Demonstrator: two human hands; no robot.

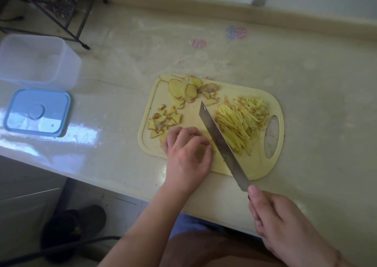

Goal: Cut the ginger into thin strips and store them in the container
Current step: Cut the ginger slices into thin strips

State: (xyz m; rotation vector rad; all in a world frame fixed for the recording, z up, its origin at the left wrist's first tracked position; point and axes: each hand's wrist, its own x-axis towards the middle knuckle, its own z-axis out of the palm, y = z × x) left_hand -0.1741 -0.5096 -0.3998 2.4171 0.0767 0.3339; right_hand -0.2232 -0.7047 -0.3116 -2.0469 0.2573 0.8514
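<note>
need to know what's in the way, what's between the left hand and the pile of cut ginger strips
In the head view, the knife blade stands between the left hand and the ginger strips, on the cutting board.

Soft daylight, glare on countertop (85, 136), blurred edges.

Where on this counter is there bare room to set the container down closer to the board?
Bare counter lies between the blue lid and the cutting board's left edge, and behind the board toward the wall. The container sits far left. The board is crowded: slices, peel scraps, strips, knife, left hand.
</note>
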